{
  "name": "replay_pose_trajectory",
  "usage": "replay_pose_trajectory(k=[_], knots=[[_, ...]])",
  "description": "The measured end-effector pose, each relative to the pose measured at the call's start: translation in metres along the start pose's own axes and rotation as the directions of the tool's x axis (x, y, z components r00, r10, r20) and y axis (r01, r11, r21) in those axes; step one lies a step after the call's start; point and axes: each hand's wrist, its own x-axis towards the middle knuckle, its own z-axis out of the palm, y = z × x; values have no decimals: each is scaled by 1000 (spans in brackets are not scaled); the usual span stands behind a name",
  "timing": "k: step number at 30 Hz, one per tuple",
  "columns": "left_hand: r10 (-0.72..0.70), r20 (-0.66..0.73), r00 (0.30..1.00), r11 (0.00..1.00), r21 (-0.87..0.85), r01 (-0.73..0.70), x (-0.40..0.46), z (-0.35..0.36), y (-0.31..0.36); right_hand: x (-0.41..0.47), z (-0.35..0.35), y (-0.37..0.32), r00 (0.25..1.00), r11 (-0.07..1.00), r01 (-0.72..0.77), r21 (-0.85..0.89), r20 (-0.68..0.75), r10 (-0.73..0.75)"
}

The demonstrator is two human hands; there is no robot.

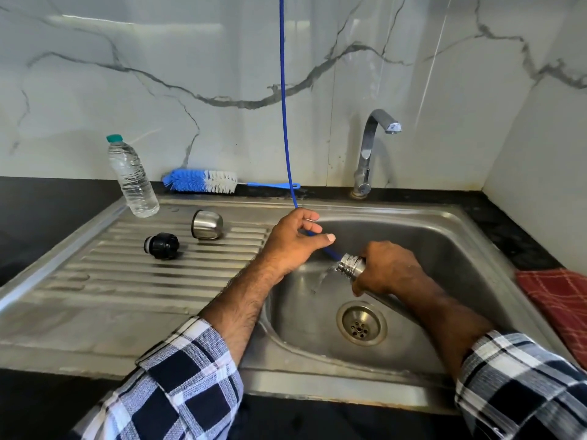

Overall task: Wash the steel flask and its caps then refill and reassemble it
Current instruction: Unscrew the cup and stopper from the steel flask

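My right hand [386, 268] grips the steel flask [352, 265] over the sink [444, 236], long axis tilted, mouth pointing left and spilling water. My left hand [293, 238], fingers loosely pinching a blue hose [283, 90], sits just beside the mouth.

Brushed steel sink [444, 236], shiny steel flask [352, 265] (threaded neck), glossy marble-look wall [158, 58].
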Motion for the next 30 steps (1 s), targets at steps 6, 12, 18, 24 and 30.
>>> replay_pose_trajectory(k=[6,12,18,24,30], knots=[[0,1,1000,1000,3,0,0,3,2,-4,-3,-2,1000,998,20,-66,5,-20],[-3,2,1000,1000,-12,4,-1,0,4,-6,-1,-5,999,994,35,-104,20,-33],[7,1,1000,1000,-11,-7,-4,1,6,-6,1,-8,998,987,50,-151,-18,-53],[4,16,1000,1000,-6,-4,-5,0,7,-8,1,-10,996,981,79,-179,-21,-84],[3,24,1000,1000,-2,-3,-8,0,10,-12,0,-12,992,969,108,-221,-36,-119]])
